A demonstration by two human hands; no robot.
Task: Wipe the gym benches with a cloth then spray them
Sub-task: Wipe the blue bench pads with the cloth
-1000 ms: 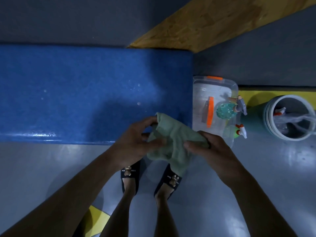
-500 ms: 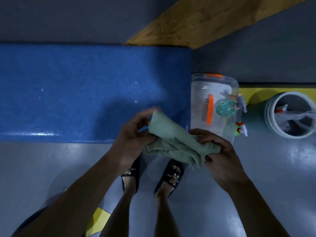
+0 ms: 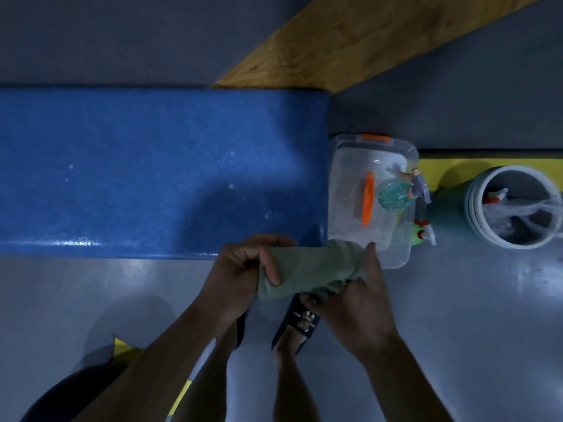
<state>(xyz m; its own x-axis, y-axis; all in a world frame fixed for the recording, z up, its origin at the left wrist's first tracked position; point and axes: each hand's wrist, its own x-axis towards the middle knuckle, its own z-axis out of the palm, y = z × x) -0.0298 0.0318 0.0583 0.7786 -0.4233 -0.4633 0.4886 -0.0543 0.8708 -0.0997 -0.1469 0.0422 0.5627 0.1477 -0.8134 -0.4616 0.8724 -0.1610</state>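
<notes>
— Gripping what, exactly?
— Green cloth point(image 3: 307, 271), bunched into a roll and held between both hands, above the grey floor point(image 3: 457, 315) and just off the near edge of the blue bench point(image 3: 146, 169). Not touching the bench top.
— Left hand point(image 3: 240, 269)?
— Curled round the cloth's left end — thumb lying across the front, fingers folded over the top.
— And the right hand point(image 3: 359, 303)?
— Wrapped round the right end, thumb up against the cloth, fingers tucked beneath and bunching loose folds.
— Bench itself?
— Running across the left and middle, right end stopping just beside a clear box point(image 3: 373, 199) with orange clips. Scattered pale specks on the blue top; shiny strip along the near edge.
— Sprayers anywhere?
— Two, standing at the box's right side: teal bottle point(image 3: 396, 196) with a grey trigger, then a green bottle point(image 3: 417, 236) with a white and red trigger, nearer. Touching the box or merely beside it — cannot tell.
— Further right?
— Round bucket point(image 3: 515, 205), open top, with another sprayer head and pale crumpled plastic inside. Yellow floor strip point(image 3: 451, 170) behind it.
— Up top?
— Wooden board point(image 3: 365, 38) slanting away from the bench's far corner.
— Below the hands?
— Bare legs, dark slippers point(image 3: 300, 324) on the floor.
</notes>
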